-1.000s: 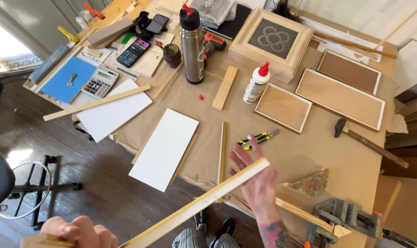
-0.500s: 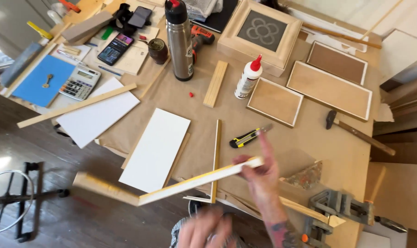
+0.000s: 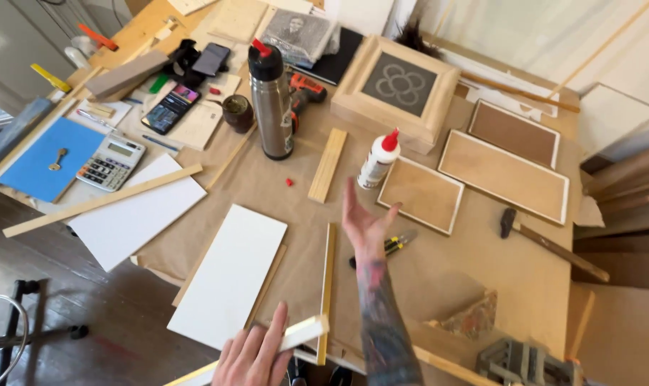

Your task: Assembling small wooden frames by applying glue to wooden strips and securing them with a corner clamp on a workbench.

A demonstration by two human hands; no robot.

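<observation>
left hand (image 3: 256, 354) gripped a pale wood strip (image 3: 296, 334) at the near edge of the tabletop (image 3: 439, 279), strip end just over the paper cover. right hand (image 3: 367, 221) was open, fingers spread, holding nothing, raised above the tabletop. a thin strip (image 3: 328, 286) lay flat beside a white panel (image 3: 231, 275). yellow utility knife (image 3: 396, 244) lay just right of the right hand. further out: glue bottle (image 3: 379, 159) upright and capped, three framed panels (image 3: 507, 175) assembled, one finished box frame (image 3: 396, 89). judged: held strip not yet glued or fitted.
</observation>
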